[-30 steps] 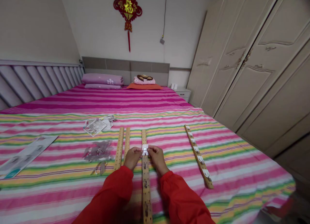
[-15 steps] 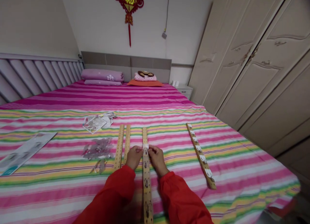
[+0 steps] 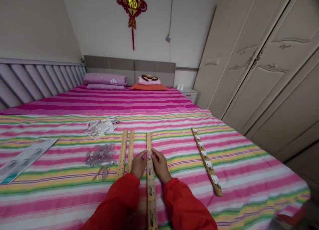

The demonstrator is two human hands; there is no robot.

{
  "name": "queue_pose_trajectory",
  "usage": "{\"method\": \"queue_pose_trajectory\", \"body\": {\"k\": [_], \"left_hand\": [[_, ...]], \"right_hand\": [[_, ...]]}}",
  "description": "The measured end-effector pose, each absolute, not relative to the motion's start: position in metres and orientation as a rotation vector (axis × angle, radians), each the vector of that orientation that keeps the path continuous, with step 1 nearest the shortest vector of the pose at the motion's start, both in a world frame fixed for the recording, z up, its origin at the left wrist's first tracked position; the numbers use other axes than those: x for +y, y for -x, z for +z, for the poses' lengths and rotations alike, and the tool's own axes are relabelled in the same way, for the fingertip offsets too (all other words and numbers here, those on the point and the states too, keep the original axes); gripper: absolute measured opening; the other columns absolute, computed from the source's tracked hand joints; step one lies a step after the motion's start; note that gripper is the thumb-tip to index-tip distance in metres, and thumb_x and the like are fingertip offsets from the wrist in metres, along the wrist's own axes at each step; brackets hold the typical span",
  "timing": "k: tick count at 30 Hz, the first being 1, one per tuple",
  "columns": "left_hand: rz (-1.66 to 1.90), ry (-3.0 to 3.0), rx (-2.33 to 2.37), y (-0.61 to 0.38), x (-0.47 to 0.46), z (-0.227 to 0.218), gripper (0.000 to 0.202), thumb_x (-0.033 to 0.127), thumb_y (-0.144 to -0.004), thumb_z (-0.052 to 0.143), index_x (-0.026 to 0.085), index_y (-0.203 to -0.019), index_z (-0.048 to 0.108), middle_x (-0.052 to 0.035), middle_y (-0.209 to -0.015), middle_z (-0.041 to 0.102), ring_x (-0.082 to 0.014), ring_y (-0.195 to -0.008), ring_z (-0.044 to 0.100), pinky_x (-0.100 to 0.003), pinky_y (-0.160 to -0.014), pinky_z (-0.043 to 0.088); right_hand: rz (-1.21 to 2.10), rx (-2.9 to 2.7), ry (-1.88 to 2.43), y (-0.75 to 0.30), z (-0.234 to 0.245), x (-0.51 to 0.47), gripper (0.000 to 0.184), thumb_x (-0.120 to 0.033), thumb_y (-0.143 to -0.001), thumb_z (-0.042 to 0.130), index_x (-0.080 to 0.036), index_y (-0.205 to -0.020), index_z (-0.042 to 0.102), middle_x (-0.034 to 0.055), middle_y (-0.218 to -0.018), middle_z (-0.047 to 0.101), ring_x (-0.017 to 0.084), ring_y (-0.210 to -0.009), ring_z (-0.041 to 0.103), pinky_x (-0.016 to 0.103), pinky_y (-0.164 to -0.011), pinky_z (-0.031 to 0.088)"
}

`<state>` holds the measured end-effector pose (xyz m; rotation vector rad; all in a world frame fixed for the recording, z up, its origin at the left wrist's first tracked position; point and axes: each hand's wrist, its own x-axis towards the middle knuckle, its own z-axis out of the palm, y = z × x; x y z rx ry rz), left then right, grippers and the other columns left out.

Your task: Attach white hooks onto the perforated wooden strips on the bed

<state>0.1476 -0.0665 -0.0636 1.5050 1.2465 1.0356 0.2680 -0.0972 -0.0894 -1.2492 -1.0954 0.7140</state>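
A long wooden strip (image 3: 150, 187) with holes lies on the striped bed, running away from me, with small hooks fixed along its near part. My left hand (image 3: 138, 164) and my right hand (image 3: 159, 163) meet over it, fingers pinched together and pressing a small hook piece (image 3: 149, 154) down onto the strip. Both sleeves are red. Two more bare wooden strips (image 3: 126, 152) lie just left of my left hand.
A finished strip with white hooks (image 3: 206, 161) lies to the right. Loose clear hooks (image 3: 101, 155), opened packaging (image 3: 99, 127) and a flat package (image 3: 23, 159) lie left. Pillows sit at the headboard. A wardrobe (image 3: 261, 67) stands along the right.
The white-backed hook that I held up above the strip has come down onto the wood. My fingers have closed in over it, and the white square no longer shows.
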Motion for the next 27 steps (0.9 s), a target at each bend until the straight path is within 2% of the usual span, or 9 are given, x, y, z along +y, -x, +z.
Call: {"method": "queue_pose_trajectory", "body": {"k": [3, 9, 14, 18, 20, 23, 27], "left_hand": [[1.014, -1.567, 1.243, -0.146, -0.067, -0.064, 0.037, 0.029, -0.064, 0.06, 0.015, -0.097, 0.071, 0.0023, -0.061, 0.058, -0.0155, -0.062, 0.054, -0.028, -0.066, 0.045], [0.959, -1.632, 1.172, -0.147, -0.06, -0.069, 0.037, 0.023, -0.067, 0.058, 0.014, -0.1, 0.071, 0.0003, -0.065, 0.062, -0.0156, -0.063, 0.056, -0.029, -0.069, 0.046], [0.869, -1.488, 1.104, -0.15, -0.055, -0.067, 0.037, 0.019, -0.063, 0.061, 0.011, -0.098, 0.071, -0.0021, -0.071, 0.07, -0.0176, -0.072, 0.061, -0.031, -0.076, 0.048], [0.906, -1.377, 1.168, -0.15, -0.059, -0.063, 0.047, 0.016, -0.063, 0.063, 0.012, -0.109, 0.067, -0.0028, -0.083, 0.073, -0.0191, -0.088, 0.062, -0.03, -0.083, 0.048], [0.91, -1.366, 1.168, -0.15, -0.061, -0.062, 0.048, 0.014, -0.064, 0.062, 0.014, -0.112, 0.066, -0.0017, -0.086, 0.073, -0.0189, -0.092, 0.062, -0.028, -0.084, 0.048], [0.919, -1.34, 1.187, -0.151, -0.063, -0.059, 0.044, 0.011, -0.063, 0.062, 0.015, -0.107, 0.068, -0.0015, -0.084, 0.073, -0.0187, -0.086, 0.063, -0.027, -0.079, 0.05], [0.906, -1.238, 1.143, -0.152, -0.067, -0.06, 0.042, 0.01, -0.061, 0.065, 0.015, -0.102, 0.07, 0.001, -0.065, 0.069, -0.016, -0.067, 0.062, -0.026, -0.067, 0.05]], "right_hand": [[0.61, -1.249, 1.322, -0.267, -0.089, -0.101, 0.036, -0.022, -0.081, 0.05, -0.022, -0.113, 0.067, 0.0056, -0.081, 0.056, 0.02, -0.078, 0.055, 0.034, -0.077, 0.048], [0.648, -1.369, 1.391, -0.27, -0.092, -0.096, 0.041, -0.018, -0.084, 0.044, -0.023, -0.119, 0.064, 0.0044, -0.078, 0.051, 0.019, -0.073, 0.054, 0.032, -0.072, 0.048], [0.651, -1.371, 1.419, -0.276, -0.093, -0.087, 0.037, -0.02, -0.08, 0.05, -0.02, -0.112, 0.068, 0.0041, -0.072, 0.058, 0.02, -0.073, 0.055, 0.033, -0.075, 0.047], [0.726, -1.305, 1.324, -0.278, -0.092, -0.087, 0.037, -0.03, -0.08, 0.052, -0.021, -0.112, 0.068, 0.0041, -0.081, 0.067, 0.022, -0.082, 0.058, 0.034, -0.081, 0.046], [0.8, -1.278, 1.279, -0.278, -0.091, -0.087, 0.036, -0.034, -0.078, 0.055, -0.021, -0.108, 0.07, 0.0035, -0.081, 0.069, 0.022, -0.081, 0.058, 0.034, -0.078, 0.047], [0.957, -1.217, 1.22, -0.276, -0.088, -0.087, 0.032, -0.037, -0.075, 0.058, -0.021, -0.098, 0.074, 0.0019, -0.073, 0.069, 0.02, -0.072, 0.058, 0.031, -0.067, 0.048], [1.093, -1.105, 1.159, -0.271, -0.084, -0.092, 0.033, -0.039, -0.07, 0.061, -0.019, -0.093, 0.075, -0.0004, -0.06, 0.063, 0.015, -0.055, 0.052, 0.026, -0.052, 0.043]]}}
